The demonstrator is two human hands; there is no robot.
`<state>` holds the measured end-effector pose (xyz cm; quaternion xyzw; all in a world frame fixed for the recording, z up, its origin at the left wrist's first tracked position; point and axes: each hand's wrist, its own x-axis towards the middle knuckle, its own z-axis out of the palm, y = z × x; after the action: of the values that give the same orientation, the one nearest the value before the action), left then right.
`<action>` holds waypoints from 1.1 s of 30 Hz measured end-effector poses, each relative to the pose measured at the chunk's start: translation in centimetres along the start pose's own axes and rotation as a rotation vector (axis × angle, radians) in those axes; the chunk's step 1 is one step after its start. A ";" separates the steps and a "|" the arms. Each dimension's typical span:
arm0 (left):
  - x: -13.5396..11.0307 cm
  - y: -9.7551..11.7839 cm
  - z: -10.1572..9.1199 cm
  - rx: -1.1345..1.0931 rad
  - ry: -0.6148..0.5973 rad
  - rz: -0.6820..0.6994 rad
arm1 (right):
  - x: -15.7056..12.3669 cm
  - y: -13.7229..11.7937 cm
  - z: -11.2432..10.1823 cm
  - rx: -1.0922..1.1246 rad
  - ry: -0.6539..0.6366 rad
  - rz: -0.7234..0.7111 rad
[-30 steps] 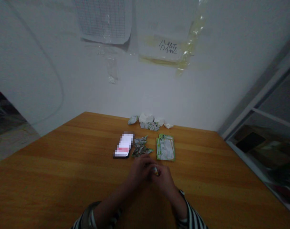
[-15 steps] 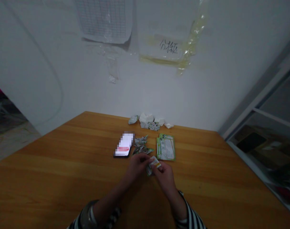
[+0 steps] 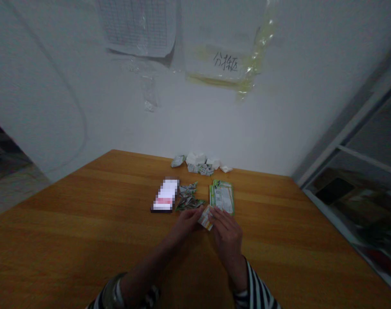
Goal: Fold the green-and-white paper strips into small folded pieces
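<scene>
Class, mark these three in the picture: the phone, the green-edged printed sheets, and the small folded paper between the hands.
phone [image 3: 165, 201], head view, middle of its screen.
green-edged printed sheets [image 3: 222, 196], head view, centre of top sheet.
small folded paper [image 3: 206, 218], head view, its exposed middle.

small paper piece [image 3: 206, 218] now exposed, unfolded, hands moved toward green packet [image 3: 222, 198]

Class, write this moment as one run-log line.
left hand + right hand: hold folded paper | surface: wooden table | nearby: phone, green sheets, folded pieces
</scene>
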<state>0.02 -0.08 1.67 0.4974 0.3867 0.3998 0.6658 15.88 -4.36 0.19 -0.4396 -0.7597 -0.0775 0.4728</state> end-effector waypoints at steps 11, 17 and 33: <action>-0.1 1.0 -1.3 0.013 -0.097 -0.012 | 0.9 0.3 0.9 0.467 -0.059 0.419; -0.6 1.4 0.0 0.033 -0.157 0.143 | 0.6 0.3 1.9 0.804 0.058 0.781; -1.0 0.3 1.3 -0.055 0.058 0.187 | 1.0 -1.2 2.0 0.801 0.167 0.940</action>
<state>0.75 -1.42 2.31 0.5013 0.3466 0.4846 0.6275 13.50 -3.39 0.28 -0.5081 -0.4158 0.3956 0.6422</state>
